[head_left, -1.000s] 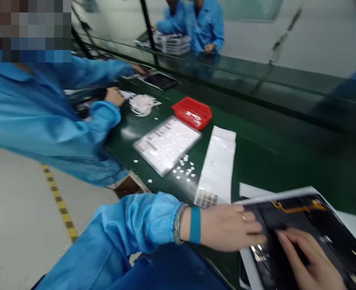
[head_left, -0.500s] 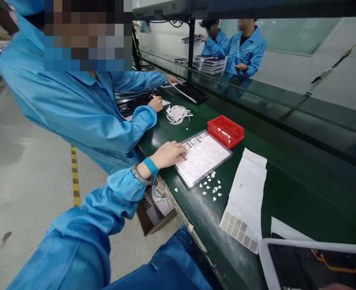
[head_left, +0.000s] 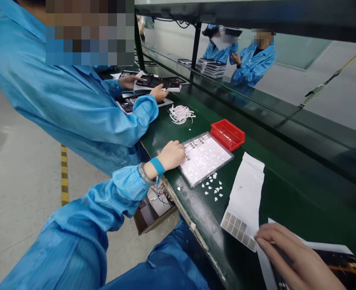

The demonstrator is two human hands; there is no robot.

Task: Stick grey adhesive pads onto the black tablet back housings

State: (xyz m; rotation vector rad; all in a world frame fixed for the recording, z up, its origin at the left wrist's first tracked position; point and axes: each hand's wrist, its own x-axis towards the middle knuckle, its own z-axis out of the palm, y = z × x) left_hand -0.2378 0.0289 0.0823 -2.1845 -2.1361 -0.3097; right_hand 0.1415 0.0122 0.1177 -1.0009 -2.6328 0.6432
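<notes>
My left hand [head_left: 172, 154] rests at the near-left corner of a clear plastic tray [head_left: 213, 172] that holds rows of small white parts. Its fingers are curled, with the tips pinched at the tray's edge; what they hold is too small to see. My right hand [head_left: 295, 257] lies flat, fingers stretched out, on a black panel [head_left: 344, 266] backed by white sheet at the bottom right. Its fingertips are close to a white backing sheet with grey square pads [head_left: 246, 197].
A red bin [head_left: 227, 134] touches the tray's far side. Loose white bits [head_left: 212, 187] and a bundle of white strips [head_left: 181, 114] lie on the green belt [head_left: 286, 193]. A co-worker in blue [head_left: 75, 104] handles dark panels [head_left: 154, 82] at my left. A cardboard box [head_left: 152, 209] sits under the table edge.
My view swung left, away from the black panel. My left hand left the panel and reached to the clear tray, then curled there. My right hand stayed on the panel and is back in view.
</notes>
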